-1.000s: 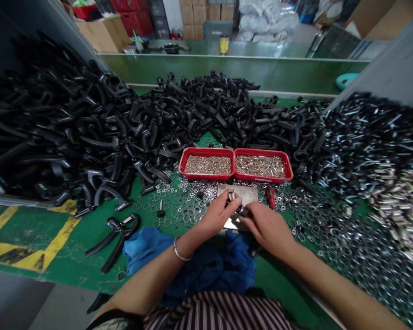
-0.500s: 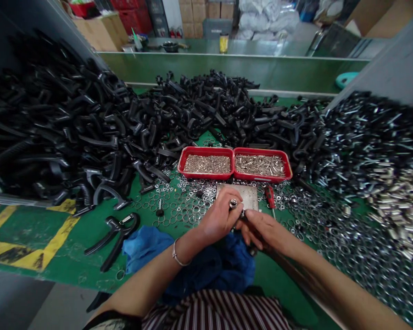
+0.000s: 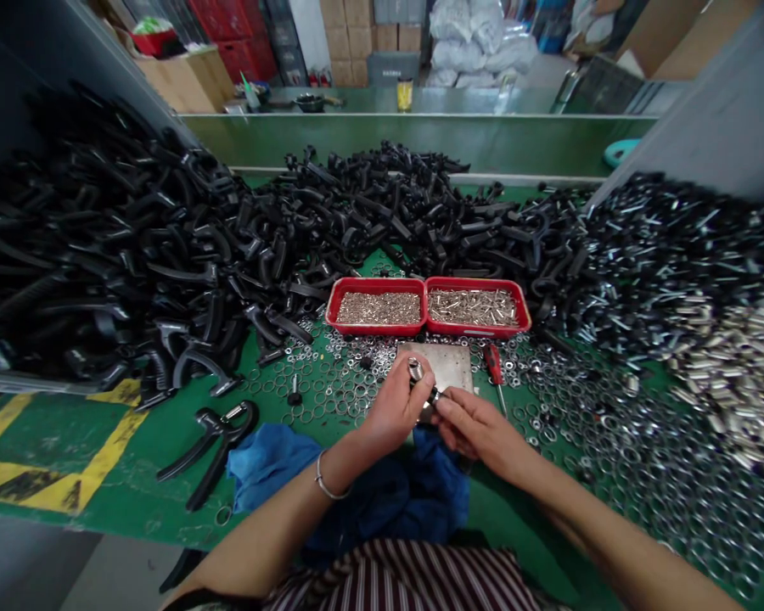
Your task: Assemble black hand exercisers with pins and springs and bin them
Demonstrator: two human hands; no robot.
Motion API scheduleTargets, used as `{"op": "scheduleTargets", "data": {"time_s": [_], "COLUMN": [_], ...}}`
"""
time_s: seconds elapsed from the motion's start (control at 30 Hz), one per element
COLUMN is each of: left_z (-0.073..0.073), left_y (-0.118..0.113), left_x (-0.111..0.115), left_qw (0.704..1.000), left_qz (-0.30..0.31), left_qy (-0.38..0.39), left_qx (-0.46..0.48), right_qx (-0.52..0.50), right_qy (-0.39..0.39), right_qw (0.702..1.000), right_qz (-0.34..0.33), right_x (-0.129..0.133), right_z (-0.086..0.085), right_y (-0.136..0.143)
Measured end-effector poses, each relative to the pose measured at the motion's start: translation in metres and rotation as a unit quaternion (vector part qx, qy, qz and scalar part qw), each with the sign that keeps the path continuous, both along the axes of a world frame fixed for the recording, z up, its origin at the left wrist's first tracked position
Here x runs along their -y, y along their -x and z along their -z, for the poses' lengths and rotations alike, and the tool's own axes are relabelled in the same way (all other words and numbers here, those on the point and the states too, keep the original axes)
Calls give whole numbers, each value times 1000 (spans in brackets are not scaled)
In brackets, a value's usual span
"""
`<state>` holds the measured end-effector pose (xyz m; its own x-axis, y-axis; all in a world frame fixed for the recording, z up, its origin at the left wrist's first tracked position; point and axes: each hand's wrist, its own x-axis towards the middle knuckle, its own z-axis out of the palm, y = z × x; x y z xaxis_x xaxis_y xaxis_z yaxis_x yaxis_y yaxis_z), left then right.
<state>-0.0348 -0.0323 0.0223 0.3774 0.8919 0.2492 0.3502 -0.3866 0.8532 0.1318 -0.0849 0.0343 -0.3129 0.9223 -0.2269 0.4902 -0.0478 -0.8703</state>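
My left hand (image 3: pixel 396 400) is closed around a small part with a shiny metal cylinder (image 3: pixel 415 368) at its upper end. The fingers of my right hand (image 3: pixel 474 424) pinch the dark lower end of that part (image 3: pixel 434 394), close beside my left fingers. Both hands are over the near edge of a metal plate (image 3: pixel 452 367). A blue cloth (image 3: pixel 273 462) lies under my forearms. To the right of the plate is a red-handled screwdriver (image 3: pixel 493 363). An assembled black hand grip (image 3: pixel 213 441) lies at the left.
Two red trays (image 3: pixel 375 329) of small metal pins stand beyond the plate. Black handles (image 3: pixel 356 204) are heaped behind and left. Black-headed bolts (image 3: pixel 675 246), silver sleeves (image 3: pixel 732 373) and metal rings (image 3: pixel 649 475) cover the right side. A lone bolt (image 3: pixel 294 390) stands left of the rings.
My hands have moved slightly apart, and more of the dark part shows between them. The metal cylinder has tilted toward the left. The whole view has shifted a little.
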Motion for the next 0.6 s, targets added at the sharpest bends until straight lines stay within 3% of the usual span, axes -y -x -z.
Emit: {"op": "scheduleTargets", "data": {"time_s": [0.1, 0.2, 0.27, 0.33, 0.43, 0.53, 0.6], "left_z": [-1, 9, 17, 20, 9, -11, -20], "left_y": [-9, -26, -37, -42, -46, -57, -71], "left_x": [-14, -30, -36, -40, -54, -89, -121], "left_qw": [986, 932, 894, 879, 896, 910, 891], "left_qz": [80, 184, 217, 212, 204, 166, 130], "left_qy": [-21, -98, -153, -176, -177, -193, -205], "left_qx": [-142, -295, -361, -388, -352, -326, -384], "right_qx": [40, 179, 182, 151, 143, 189, 244], "right_qy": [37, -20, -32, -33, -23, -51, -105], "right_qw": [998, 984, 983, 988, 989, 980, 963], "right_qz": [-12, -4, -10, -8, 12, 31, 47], "right_x": [6, 15, 24, 39, 68, 94, 105], "right_z": [9, 11, 9, 8, 15, 29, 39], "right_y": [-4, -16, -29, -47, -78, -101, -109]}}
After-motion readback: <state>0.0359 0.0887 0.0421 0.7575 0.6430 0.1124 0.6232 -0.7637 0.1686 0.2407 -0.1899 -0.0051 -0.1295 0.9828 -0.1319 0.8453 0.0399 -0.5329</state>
